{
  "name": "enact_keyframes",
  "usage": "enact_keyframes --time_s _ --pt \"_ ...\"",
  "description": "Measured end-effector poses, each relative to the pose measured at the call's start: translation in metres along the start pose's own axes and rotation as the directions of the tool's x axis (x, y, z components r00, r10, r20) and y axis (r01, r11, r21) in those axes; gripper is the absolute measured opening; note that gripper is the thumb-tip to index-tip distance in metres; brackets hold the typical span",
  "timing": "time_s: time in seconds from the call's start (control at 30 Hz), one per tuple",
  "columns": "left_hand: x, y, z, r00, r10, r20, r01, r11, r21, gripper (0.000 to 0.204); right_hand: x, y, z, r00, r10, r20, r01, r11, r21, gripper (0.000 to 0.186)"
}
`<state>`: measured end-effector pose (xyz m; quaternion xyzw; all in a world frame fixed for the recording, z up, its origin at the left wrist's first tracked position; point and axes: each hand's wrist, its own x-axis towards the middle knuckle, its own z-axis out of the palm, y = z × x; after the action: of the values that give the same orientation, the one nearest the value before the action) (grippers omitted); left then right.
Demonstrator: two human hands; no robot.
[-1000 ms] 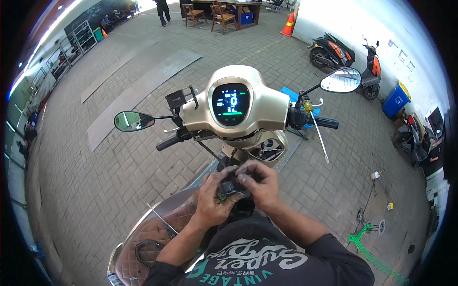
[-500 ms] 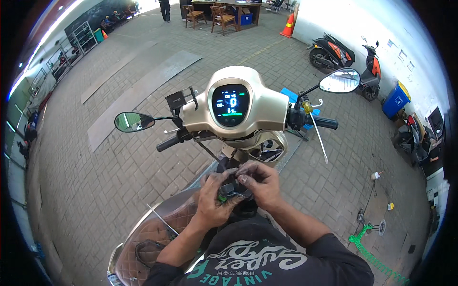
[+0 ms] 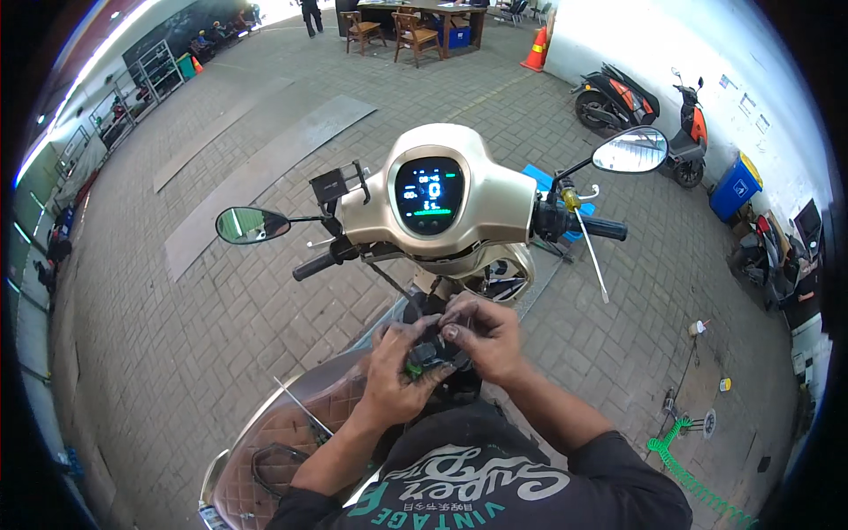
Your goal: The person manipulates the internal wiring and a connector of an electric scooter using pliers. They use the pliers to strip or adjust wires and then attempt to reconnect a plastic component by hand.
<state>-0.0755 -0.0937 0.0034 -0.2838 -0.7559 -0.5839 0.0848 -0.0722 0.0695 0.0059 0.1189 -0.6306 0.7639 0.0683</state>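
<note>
Close to my body, my left hand is wrapped round a small black part with a bit of bright green at its lower side; its exact kind is hidden by the fingers. My right hand meets it from the other side, thumb and fingertips pinched together at its top. What that pinch holds is too small to make out. Just beyond both hands stands a gold scooter, its round display lit. Dark cables run down from the handlebar toward my hands.
A long metal rod with a yellow end leans at the right handlebar grip. Another thin rod lies across the brown quilted seat. At right are a green coiled hose, a blue bin and parked scooters.
Both hands stay at the black part, with only a slight shift of the fingers. The whole view has moved very slightly. A distant person's legs have shifted a little.
</note>
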Motion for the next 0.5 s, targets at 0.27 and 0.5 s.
enact_keyframes --time_s 0.27,0.5 --pt "-0.002 -0.004 -0.008 0.988 -0.081 0.135 0.073 0.995 0.065 0.053 -0.008 -0.009 -0.002 0.997 0.064 0.042 -0.057 0.988 -0.142 0.006" --pt "-0.001 0.000 -0.007 0.967 -0.081 0.241 0.074 0.997 0.036 0.053 -0.013 -0.010 -0.020 0.990 -0.039 0.134 0.082 0.940 -0.331 0.010"
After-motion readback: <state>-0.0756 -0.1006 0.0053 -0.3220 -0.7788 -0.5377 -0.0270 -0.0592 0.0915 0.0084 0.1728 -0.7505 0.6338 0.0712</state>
